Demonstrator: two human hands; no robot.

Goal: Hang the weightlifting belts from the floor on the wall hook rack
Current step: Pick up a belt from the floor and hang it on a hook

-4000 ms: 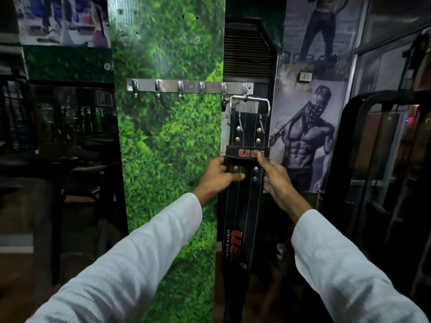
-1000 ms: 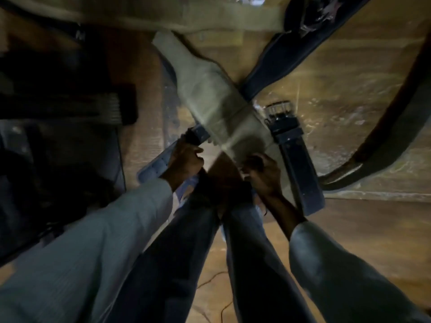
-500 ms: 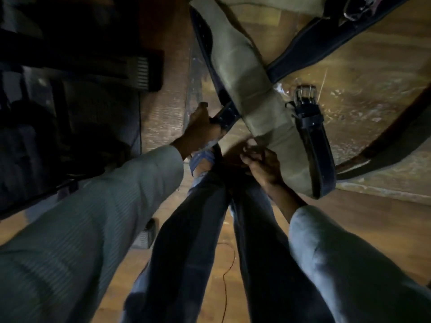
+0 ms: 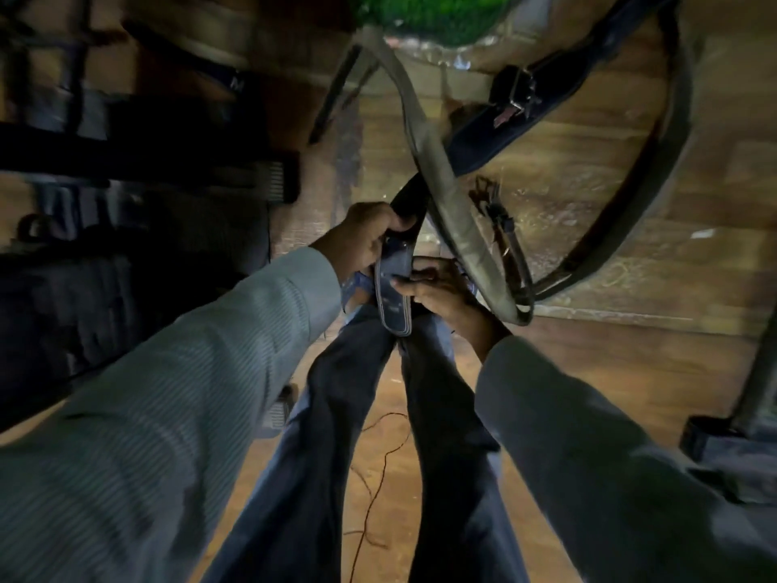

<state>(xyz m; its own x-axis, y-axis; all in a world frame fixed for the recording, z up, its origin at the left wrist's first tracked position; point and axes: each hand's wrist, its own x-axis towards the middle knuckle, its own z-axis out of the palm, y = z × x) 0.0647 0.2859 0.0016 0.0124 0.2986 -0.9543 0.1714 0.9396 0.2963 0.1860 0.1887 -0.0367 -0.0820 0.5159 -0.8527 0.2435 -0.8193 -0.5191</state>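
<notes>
I look down at a wooden floor (image 4: pixel 588 195) with belts on it. My left hand (image 4: pixel 366 237) grips a dark blue belt (image 4: pixel 393 288) near its tongue end, which is lifted off the floor. My right hand (image 4: pixel 437 288) holds the same belt just below, fingers across its face. The belt's lighter inner side (image 4: pixel 437 183) arcs up and away toward the wall, its buckle (image 4: pixel 492 204) hanging to the right. Another dark belt with a buckle (image 4: pixel 521 103) lies farther back. The hook rack is out of view.
A long dark strap (image 4: pixel 656 170) curves across the floor at the right. Dark gym equipment (image 4: pixel 126 162) fills the left. The green panel's foot (image 4: pixel 429 14) is at the top. My legs (image 4: pixel 336 435) and a thin cable (image 4: pixel 378 456) are below.
I went from the hung black belt at the rack down to the floor. Since half a second ago both hands have lifted the dark blue belt, and its far part has twisted up on edge.
</notes>
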